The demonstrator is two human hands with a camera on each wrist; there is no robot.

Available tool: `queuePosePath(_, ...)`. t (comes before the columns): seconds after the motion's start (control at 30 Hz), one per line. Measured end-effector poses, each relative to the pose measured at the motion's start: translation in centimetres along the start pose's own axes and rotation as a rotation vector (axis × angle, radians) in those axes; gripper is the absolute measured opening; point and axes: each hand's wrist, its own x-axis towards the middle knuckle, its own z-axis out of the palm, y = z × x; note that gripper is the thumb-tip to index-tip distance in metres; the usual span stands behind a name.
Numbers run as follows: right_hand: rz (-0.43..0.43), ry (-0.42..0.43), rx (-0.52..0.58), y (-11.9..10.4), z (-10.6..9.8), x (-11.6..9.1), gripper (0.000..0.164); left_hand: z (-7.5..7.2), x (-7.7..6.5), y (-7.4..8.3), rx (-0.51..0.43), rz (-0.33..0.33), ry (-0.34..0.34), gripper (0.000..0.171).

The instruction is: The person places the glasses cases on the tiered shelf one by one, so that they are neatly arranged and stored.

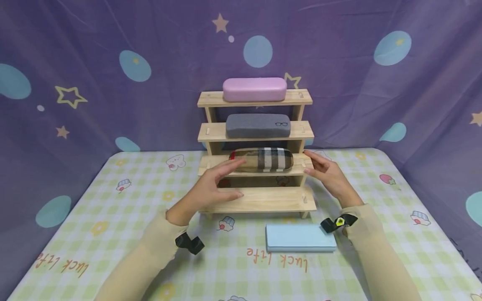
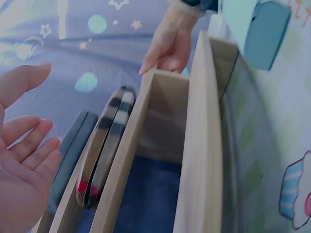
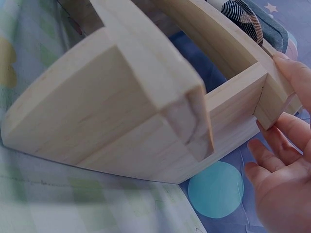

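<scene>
A stepped wooden shelf rack (image 1: pixel 260 201) stands against the back curtain. On its second step from the bottom lies a plaid glasses case (image 1: pixel 278 159), with a grey glasses case (image 1: pixel 257 126) and a pink glasses case (image 1: pixel 254 89) on the steps above. My left hand (image 1: pixel 211 184) is held with extended fingers before the rack's left side, overlapping the plaid case in the head view; the left wrist view shows its palm empty. At the right end of the plaid case's step, my right hand (image 1: pixel 329 173) pinches the board's end between thumb and fingers.
A light blue flat case (image 1: pixel 300 238) lies on the checked tablecloth (image 1: pixel 124 221) in front of the rack, near the right wrist. The bottom step holds nothing. A purple patterned curtain (image 1: pixel 180 42) closes off the back and sides.
</scene>
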Motion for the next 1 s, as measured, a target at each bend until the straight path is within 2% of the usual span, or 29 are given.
queuePosePath(0.13,0.020,0.003,-0.014,-0.1,0.0,-0.1,0.062,1.2,-0.4,0.4,-0.005,0.054,-0.002,0.071)
queuePosePath(0.27,0.032,0.006,-0.020,-0.2,-0.1,-0.2,0.062,2.4,-0.6,0.6,-0.025,0.093,-0.044,0.073)
queuePosePath(0.47,0.027,0.001,-0.022,-0.2,0.0,-0.1,0.061,4.0,-1.4,0.4,-0.083,0.100,-0.086,0.068)
queuePosePath(0.8,0.011,-0.002,-0.010,-0.2,0.0,-0.1,0.061,6.0,-2.0,0.3,-0.174,0.125,-0.095,0.064)
queuePosePath(0.93,0.018,-0.003,-0.013,-0.2,0.0,-0.1,0.061,7.0,-2.3,0.0,-0.190,0.113,-0.115,0.063)
queuePosePath(1.0,0.015,-0.004,-0.009,-0.2,0.0,-0.1,0.061,7.6,-2.5,-0.1,-0.206,0.084,-0.135,0.064)
